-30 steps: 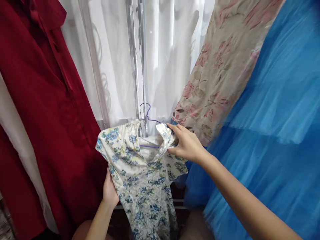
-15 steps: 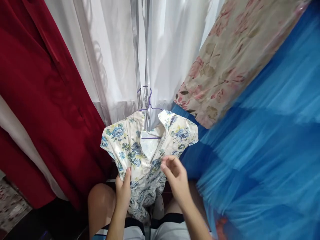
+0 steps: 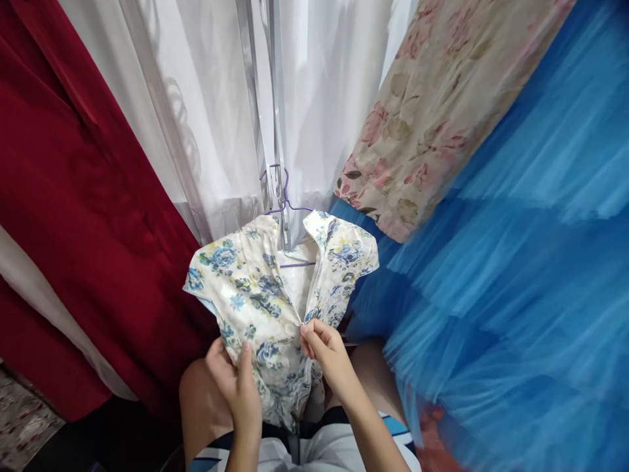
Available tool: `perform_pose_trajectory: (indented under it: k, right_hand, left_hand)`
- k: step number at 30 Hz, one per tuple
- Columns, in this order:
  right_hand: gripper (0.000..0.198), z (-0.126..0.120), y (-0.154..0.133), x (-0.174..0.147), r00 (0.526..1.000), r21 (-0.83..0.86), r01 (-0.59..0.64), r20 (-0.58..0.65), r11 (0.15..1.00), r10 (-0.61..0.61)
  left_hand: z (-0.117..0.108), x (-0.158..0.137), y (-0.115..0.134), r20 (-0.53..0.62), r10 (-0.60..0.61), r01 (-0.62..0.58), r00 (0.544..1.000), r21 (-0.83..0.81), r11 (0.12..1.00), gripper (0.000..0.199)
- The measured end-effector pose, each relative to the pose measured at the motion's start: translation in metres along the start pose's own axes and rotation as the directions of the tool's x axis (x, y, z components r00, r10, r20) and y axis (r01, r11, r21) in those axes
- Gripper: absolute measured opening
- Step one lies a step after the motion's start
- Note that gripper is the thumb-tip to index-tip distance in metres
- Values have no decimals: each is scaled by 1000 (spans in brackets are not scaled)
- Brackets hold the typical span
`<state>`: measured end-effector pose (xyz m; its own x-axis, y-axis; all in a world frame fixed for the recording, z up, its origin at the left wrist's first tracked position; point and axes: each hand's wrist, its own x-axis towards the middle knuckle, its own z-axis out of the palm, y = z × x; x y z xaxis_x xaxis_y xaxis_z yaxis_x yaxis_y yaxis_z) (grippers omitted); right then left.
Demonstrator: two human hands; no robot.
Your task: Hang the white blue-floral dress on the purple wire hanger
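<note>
A white dress with blue flowers (image 3: 265, 308) hangs on a purple hanger (image 3: 286, 190) in front of me, its V-shaped opening facing me. With my left hand (image 3: 236, 377) I hold the dress's left side, thumb on the front and fingers tucked behind the cloth. My right hand (image 3: 322, 344) pinches the bottom point of the opening between thumb and fingertips. Whether a zip pull is inside that pinch is hidden. The lower part of the dress bunches between my knees.
White curtains (image 3: 211, 98) with grey ribbons (image 3: 269, 85) hang behind the hanger. Red cloth (image 3: 93, 196) drapes on the left. To the right hang a pink-flowered beige cloth (image 3: 417, 124) and layered blue tulle (image 3: 515, 262), close to my right arm.
My right hand has moved left and slightly down, closing on the bottom of the opening. My left hand has shifted left and lower along the dress's side. The view has shifted slightly.
</note>
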<state>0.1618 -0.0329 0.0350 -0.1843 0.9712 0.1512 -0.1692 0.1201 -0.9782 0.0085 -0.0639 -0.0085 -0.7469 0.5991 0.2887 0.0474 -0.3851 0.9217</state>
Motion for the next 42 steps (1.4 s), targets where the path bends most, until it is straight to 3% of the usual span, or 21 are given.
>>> perform_pose_trajectory:
  k: [2, 4, 5, 7, 9, 13, 20, 26, 30, 34, 38, 40, 41, 42]
  right_hand:
    - [41, -9, 0, -9, 1000, 3, -6, -11, 1000, 6]
    - [41, -16, -2, -15, 1000, 9, -21, -1, 1000, 21]
    - [41, -19, -3, -15, 999, 9, -34, 11, 999, 34]
    - [41, -23, -4, -15, 997, 1, -64, 40, 998, 64]
    - [41, -27, -5, -11, 995, -18, -83, 57, 996, 84]
    - [38, -34, -9, -2, 995, -77, -66, 67, 995, 72]
    - [38, -32, -34, 30, 995, -74, -55, 85, 996, 61]
    - [34, -18, -93, 103, 997, -46, 70, 32, 996, -69]
    - [31, -4, -131, 142, 983, -21, 180, -21, 983, -181]
    - [30, 6, -133, 143, 970, -26, 233, -60, 972, -234]
    - [29, 8, -120, 124, 966, -49, 247, -68, 968, -250]
    - [29, 6, -119, 115, 961, -71, 264, -61, 962, -269]
    - [29, 5, -121, 111, 957, -85, 282, -51, 956, -287]
    - [29, 3, -124, 109, 950, -102, 306, -38, 947, -311]
  left_hand:
    - [1, -1, 1, -28, 223, -224, 974, -36, 974, 55]
    - [8, -8, 3, 141, 296, -294, 945, -33, 955, 57]
    - [14, -13, 4, 282, 262, -269, 923, -16, 963, 56]
    - [28, -23, 5, 539, 134, -194, 832, 55, 979, 47]
    - [44, -29, 4, 651, 55, -188, 757, 137, 973, 29]
    - [65, -29, 2, 668, 88, -264, 739, 166, 950, 4]
    - [72, -23, -4, 639, 22, -92, 769, 76, 993, 22]
    - [67, -19, -21, 568, -5, -84, 823, 130, 988, 22]
    - [62, -16, -30, 605, -7, -101, 796, 145, 984, 17]
    - [57, -12, -30, 639, 19, -119, 769, 114, 986, 12]
    - [70, 19, 13, 630, 93, -174, 771, 69, 982, 11]
    - [88, 48, 52, 560, 251, -297, 789, -10, 955, 25]
    - [98, 64, 72, 553, 334, -371, 764, -47, 927, 32]
    - [109, 79, 90, 579, 401, -448, 710, -67, 891, 32]
